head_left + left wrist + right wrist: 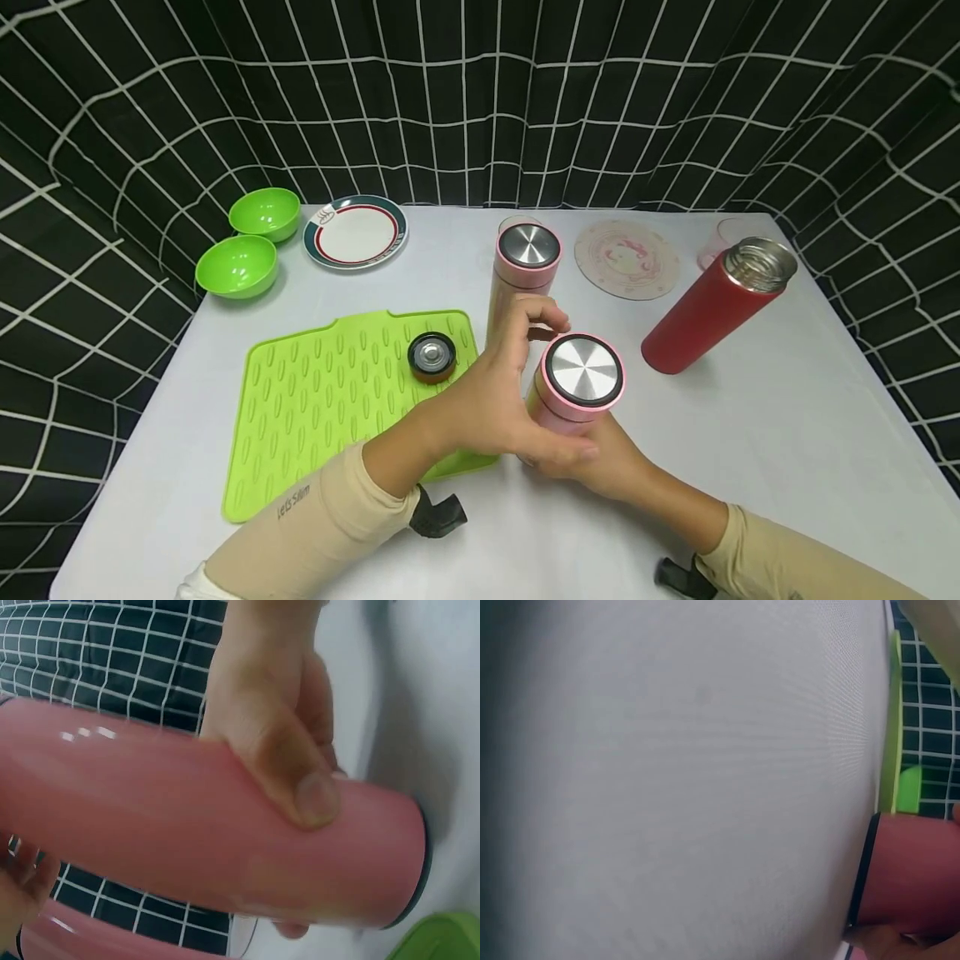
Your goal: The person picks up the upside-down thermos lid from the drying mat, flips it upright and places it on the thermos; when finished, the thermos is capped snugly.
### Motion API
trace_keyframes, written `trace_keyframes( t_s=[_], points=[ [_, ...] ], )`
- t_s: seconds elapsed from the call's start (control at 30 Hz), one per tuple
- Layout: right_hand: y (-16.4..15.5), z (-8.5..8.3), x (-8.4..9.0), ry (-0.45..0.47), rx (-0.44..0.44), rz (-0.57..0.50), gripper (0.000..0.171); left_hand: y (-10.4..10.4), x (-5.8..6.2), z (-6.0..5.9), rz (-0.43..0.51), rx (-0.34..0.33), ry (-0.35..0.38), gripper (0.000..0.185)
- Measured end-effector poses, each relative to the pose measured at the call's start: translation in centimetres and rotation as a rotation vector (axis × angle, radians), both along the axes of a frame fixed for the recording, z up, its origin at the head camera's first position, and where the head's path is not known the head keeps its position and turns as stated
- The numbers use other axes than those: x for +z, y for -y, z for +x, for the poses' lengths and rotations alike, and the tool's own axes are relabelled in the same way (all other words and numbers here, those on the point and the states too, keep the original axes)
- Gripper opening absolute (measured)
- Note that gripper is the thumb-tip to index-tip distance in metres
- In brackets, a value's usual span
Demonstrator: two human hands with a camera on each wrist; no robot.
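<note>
A pink insulated bottle (586,372) with a steel-topped lid stands between my two hands. My right hand (611,458) grips its lower body; in the left wrist view the thumb (317,801) presses along the pink side. My left hand (498,396) arches around the lid end, index finger bent at the far rim and thumb across the front. A gap shows between that palm and the lid, and I cannot tell how firmly the fingers touch. Just behind stands a second pink bottle (528,250), also lidded.
A tilted, uncapped red bottle (708,317) is at right. A dark round lid (432,357) lies on the green mat (322,400). Green bowls (237,267), a rimmed plate (356,233), a pink-patterned disc (627,259) and a clear glass (727,237) line the back.
</note>
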State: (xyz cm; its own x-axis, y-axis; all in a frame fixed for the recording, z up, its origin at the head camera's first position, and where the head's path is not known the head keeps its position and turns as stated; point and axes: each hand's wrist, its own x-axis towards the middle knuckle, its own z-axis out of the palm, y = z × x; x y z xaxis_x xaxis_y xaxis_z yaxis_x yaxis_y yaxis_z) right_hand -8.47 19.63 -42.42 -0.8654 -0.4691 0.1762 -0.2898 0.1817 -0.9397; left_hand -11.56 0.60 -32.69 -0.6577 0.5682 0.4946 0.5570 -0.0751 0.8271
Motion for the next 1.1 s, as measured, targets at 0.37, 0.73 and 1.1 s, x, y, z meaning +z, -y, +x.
trace_keyframes(
  t_s=[0.37, 0.73, 1.1],
  points=[
    [0.2, 0.0, 0.4, -0.007, 0.002, 0.027, 0.044, 0.1, 0.1, -0.4, 0.004, -0.007, 0.010, 0.072],
    [0.2, -0.2, 0.0, 0.016, 0.020, -0.007, 0.044, 0.3, 0.2, -0.8, -0.034, -0.088, 0.049, 0.069],
    [1.2, 0.5, 3.2, -0.005, 0.015, 0.011, 0.043, 0.2, -0.1, -0.6, 0.034, -0.050, 0.016, 0.073]
  ],
)
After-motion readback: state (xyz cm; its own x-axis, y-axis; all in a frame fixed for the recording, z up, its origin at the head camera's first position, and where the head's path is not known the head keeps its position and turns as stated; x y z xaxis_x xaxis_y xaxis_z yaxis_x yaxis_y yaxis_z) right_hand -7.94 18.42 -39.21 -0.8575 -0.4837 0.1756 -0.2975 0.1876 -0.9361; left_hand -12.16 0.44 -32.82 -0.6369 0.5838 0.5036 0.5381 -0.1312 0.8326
